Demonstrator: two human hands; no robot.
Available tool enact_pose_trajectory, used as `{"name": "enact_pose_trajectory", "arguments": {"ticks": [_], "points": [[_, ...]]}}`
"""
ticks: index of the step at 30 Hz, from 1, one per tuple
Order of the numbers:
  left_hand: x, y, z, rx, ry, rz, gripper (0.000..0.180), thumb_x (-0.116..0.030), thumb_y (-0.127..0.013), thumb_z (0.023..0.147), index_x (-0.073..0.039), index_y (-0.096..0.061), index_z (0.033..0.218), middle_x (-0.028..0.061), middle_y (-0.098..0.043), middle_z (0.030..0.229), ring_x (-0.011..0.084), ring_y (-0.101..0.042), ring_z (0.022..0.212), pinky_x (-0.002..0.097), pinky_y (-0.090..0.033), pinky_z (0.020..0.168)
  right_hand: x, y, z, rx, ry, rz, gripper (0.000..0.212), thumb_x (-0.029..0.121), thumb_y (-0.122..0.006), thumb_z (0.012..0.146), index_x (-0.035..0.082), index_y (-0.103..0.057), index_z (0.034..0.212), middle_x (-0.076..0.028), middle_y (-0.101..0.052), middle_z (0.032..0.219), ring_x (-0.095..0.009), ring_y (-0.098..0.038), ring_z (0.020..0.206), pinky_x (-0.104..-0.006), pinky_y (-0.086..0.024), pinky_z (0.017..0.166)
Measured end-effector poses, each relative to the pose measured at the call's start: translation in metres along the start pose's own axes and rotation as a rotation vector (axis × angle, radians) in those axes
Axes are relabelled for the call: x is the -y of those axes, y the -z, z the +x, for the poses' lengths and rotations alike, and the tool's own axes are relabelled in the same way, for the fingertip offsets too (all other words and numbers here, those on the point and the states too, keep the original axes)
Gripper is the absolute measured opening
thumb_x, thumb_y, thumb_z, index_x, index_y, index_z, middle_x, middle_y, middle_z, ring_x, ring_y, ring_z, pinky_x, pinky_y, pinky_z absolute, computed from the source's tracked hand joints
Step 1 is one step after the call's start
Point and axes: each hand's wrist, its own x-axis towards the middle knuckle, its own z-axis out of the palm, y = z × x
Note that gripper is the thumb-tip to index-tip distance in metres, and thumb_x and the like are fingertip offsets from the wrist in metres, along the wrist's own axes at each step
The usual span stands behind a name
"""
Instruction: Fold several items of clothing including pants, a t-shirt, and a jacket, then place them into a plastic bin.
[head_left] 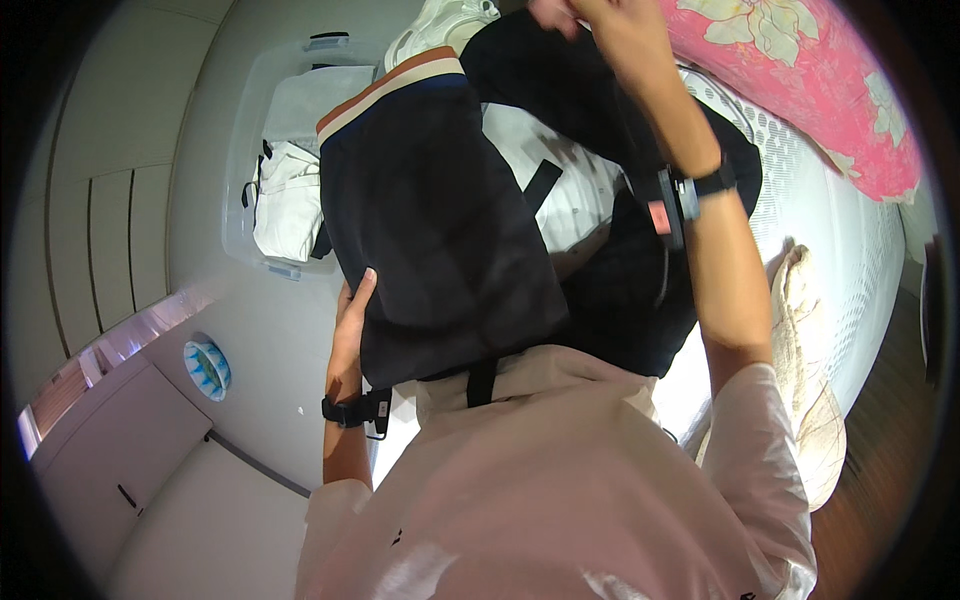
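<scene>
A folded black garment (440,220) with an orange and cream striped band (390,88) lies in front of my body. My left hand (352,310) grips its left edge, with the thumb on top and the other fingers hidden beneath the cloth. My right hand (590,18) is raised at the top edge of the picture. It is partly cut off and smeared by motion, so its fingers cannot be made out. Beneath that arm is more black fabric (640,240), which looks like trousers on my bent leg. A short black strap (542,188) shows beside the garment.
Left of the garment stands a clear plastic box (238,200) holding white clothing (285,200) and a grey cloth (315,105). A blue-and-white bowl (207,368) sits farther left. At right are a pink floral pillow (800,80), white bedding (850,260) and beige cloth (805,370).
</scene>
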Motion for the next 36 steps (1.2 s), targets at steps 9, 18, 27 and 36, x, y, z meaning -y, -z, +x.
{"name": "enact_pose_trajectory", "arguments": {"ticks": [9, 18, 27, 36], "points": [[0.001, 0.001, -0.002, -0.002, -0.062, -0.046, 0.077, -0.046, -0.063, 0.09, 0.01, -0.037, 0.137, 0.0213, -0.053, 0.129, 0.0277, -0.055, 0.116, 0.0324, -0.042, 0.101, -0.036, -0.011, 0.005, 0.181, 0.278, -0.167, 0.016, 0.007, -0.053, 0.096, 0.004, -0.058, 0.111, -0.003, -0.061, 0.094, -0.01, -0.058, 0.089, -0.0238, -0.047, 0.079], [-0.018, 0.029, 0.04, 0.183, -0.067, -0.232, 0.05, -0.021, -0.067, 0.087, 0.009, -0.05, 0.123, 0.016, -0.063, 0.114, 0.0235, -0.063, 0.102, 0.0311, -0.049, 0.092, -0.108, -0.047, -0.121, 0.417, -0.681, 0.223, 0.077, 0.056, -0.059, 0.089, 0.001, -0.038, 0.138, -0.013, -0.056, 0.122, -0.02, -0.059, 0.105, -0.0329, -0.048, 0.09], [-0.035, 0.027, 0.01, 0.227, -0.4, 0.0, 0.055, 0.0, -0.07, 0.078, 0.002, -0.049, 0.129, 0.0082, -0.06, 0.119, 0.0174, -0.056, 0.112, 0.0294, -0.041, 0.1, -0.096, -0.075, -0.133, 0.249, -0.687, 0.536, 0.077, 0.021, -0.071, 0.086, 0.001, -0.028, 0.146, -0.017, -0.051, 0.131, -0.024, -0.056, 0.113, -0.0318, -0.049, 0.093], [-0.041, 0.031, -0.042, 0.318, -0.397, -0.274, 0.078, 0.011, -0.063, 0.075, 0.002, -0.031, 0.145, 0.0131, -0.044, 0.142, 0.0226, -0.041, 0.132, 0.0332, -0.028, 0.111, -0.074, -0.069, -0.145, 0.241, -0.723, 0.614, 0.065, 0.016, -0.065, 0.09, 0.003, -0.032, 0.145, -0.014, -0.052, 0.13, -0.02, -0.057, 0.111, -0.0307, -0.047, 0.095]]}}
